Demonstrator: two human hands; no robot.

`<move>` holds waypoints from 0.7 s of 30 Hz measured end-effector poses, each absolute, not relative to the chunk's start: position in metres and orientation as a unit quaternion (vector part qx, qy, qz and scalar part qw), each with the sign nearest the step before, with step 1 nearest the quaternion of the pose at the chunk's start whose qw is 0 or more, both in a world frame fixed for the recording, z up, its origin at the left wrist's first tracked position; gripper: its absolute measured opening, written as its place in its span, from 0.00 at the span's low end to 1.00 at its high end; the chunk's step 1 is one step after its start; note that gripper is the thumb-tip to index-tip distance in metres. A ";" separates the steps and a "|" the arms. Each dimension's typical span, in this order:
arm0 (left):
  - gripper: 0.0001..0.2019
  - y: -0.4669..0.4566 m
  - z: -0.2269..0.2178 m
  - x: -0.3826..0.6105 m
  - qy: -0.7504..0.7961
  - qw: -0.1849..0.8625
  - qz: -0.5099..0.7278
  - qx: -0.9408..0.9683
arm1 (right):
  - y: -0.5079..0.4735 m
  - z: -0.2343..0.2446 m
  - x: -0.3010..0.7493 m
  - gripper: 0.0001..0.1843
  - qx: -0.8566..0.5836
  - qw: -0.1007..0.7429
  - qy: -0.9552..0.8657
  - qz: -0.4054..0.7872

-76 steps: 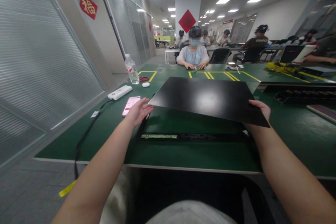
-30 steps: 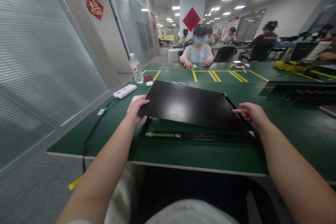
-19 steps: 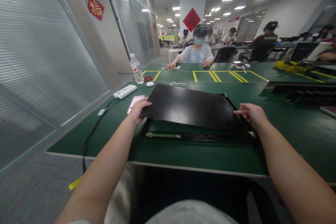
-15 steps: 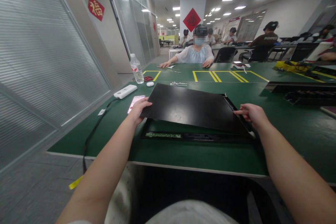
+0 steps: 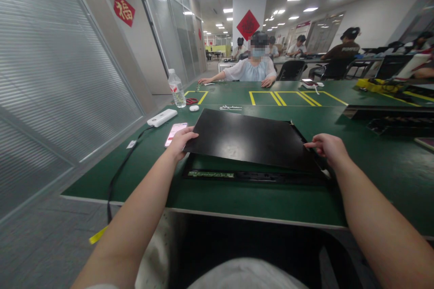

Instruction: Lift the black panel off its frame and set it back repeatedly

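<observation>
The left grip [image 5: 179, 143] pinches the left end of the black sheet [image 5: 247, 140], tilting it up above the frame [image 5: 278, 177]! At the frame's right side the sheet sits low, and here's the right grip [image 5: 329, 148], part curled at its edge; whether it's pinching, can't tell. Left of the frame, a phone [image 5: 175, 132] on the worktop [image 5: 254, 199].

Sole head view: from close behind and above the near edge of the broad, flat green table [image 5: 254, 201], facing forward and down.

Panel [image 5: 244, 137] over frame [image 5: 251, 177] on table [image 5: 251, 207]; phone [image 5: 175, 132] left, bottle [image 5: 176, 89] behind phone.
</observation>
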State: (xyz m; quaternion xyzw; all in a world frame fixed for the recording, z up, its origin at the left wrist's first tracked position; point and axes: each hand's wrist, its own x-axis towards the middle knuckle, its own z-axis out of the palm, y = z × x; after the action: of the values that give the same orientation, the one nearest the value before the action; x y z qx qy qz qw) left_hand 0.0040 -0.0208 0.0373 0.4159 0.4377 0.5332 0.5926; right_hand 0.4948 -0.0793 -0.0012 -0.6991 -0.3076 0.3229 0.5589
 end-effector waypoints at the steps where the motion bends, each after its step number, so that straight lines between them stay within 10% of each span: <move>1: 0.13 -0.021 0.037 0.004 0.438 0.592 0.533 0.417 | -0.080 -0.001 0.495 0.07 -0.699 0.559 -0.310 0.320; 21: 0.14 -0.019 0.030 0.006 0.452 0.588 0.513 0.432 | -0.083 -0.002 0.499 0.02 -0.738 0.515 -0.360 0.245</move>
State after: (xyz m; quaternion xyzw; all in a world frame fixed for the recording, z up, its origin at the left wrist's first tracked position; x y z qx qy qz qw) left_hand 0.0063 -0.0193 0.0297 0.4321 0.4524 0.5129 0.5878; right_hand 0.4986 -0.0831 -0.0020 -0.7383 -0.3602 0.2445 0.5152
